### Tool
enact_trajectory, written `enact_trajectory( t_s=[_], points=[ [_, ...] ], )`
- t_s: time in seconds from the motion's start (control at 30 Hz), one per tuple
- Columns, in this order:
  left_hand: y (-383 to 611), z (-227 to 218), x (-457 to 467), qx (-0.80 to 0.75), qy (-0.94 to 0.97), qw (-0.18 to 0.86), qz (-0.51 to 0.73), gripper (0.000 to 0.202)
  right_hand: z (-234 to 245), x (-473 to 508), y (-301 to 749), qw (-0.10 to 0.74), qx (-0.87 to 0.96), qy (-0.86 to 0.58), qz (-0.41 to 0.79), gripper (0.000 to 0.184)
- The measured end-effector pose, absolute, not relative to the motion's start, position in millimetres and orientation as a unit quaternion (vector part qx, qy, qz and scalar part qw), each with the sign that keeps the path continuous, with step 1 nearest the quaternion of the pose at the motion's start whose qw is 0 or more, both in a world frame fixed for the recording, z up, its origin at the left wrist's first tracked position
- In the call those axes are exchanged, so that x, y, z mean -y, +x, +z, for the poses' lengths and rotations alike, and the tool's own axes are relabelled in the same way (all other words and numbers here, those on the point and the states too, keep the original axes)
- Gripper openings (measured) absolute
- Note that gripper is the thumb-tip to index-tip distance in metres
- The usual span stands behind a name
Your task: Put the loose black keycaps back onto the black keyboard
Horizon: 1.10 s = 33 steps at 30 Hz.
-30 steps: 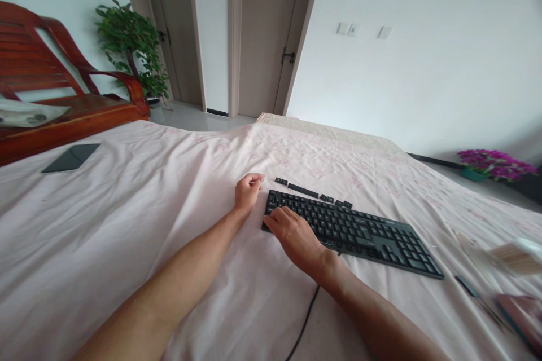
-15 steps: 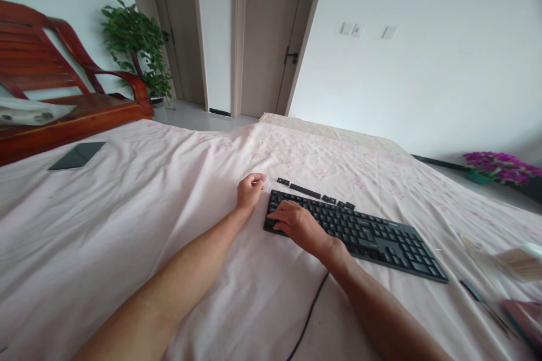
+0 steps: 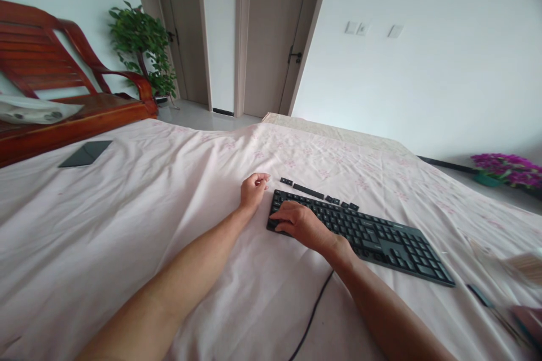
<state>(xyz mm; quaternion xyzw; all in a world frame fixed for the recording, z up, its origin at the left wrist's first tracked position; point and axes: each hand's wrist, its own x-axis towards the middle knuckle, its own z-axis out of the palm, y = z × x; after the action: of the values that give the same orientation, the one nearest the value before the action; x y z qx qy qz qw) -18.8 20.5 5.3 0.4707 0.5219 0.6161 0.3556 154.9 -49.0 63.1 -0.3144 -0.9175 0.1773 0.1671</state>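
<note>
Here, right hand [image 3: 301, 225] at keyboard [image 3: 404, 248], purple flowers [image 3: 505, 166] in pot [image 3: 486, 181]

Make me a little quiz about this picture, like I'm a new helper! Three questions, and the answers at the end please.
1. Which hand is over the keyboard: left or right?
2. True or false: the long black key lies on the pink cloth, off the keyboard.
3. Which of these shows on the cloth below the right forearm?
A) a spoon
B) a black cable
C) a red ball

Key:
1. The right hand; the left hand is beside the keyboard.
2. True.
3. B.
</note>
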Motion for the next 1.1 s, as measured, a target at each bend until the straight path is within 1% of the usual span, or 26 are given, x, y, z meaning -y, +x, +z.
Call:
enact_trajectory(
  t_s=[0.13,0.33,0.5,0.8,1.1],
  points=[
    [-18.6,4.6,-20.4,-0.522,0.471,0.356,0.616,0.018,65.6,50.9,154.0,0.159,0.918,-0.326,0.161,0.019],
    [-18.5,3.8,-21.0,-0.519,0.471,0.357,0.618,0.018,68.7,52.8,154.0,0.134,0.926,-0.338,0.1,0.019],
    [-18.4,4.3,-20.6,-0.518,0.47,0.356,0.62,0.017,68.7,53.5,153.2,0.12,0.932,-0.33,0.089,0.019],
    [-17.9,6.5,-19.4,-0.519,0.469,0.359,0.618,0.017,69.6,52.3,153.9,0.123,0.935,-0.314,0.105,0.017],
    [-17.7,6.7,-19.3,-0.519,0.472,0.355,0.618,0.016,71.2,47.9,155.6,0.121,0.935,-0.3,0.148,0.024]
  ],
)
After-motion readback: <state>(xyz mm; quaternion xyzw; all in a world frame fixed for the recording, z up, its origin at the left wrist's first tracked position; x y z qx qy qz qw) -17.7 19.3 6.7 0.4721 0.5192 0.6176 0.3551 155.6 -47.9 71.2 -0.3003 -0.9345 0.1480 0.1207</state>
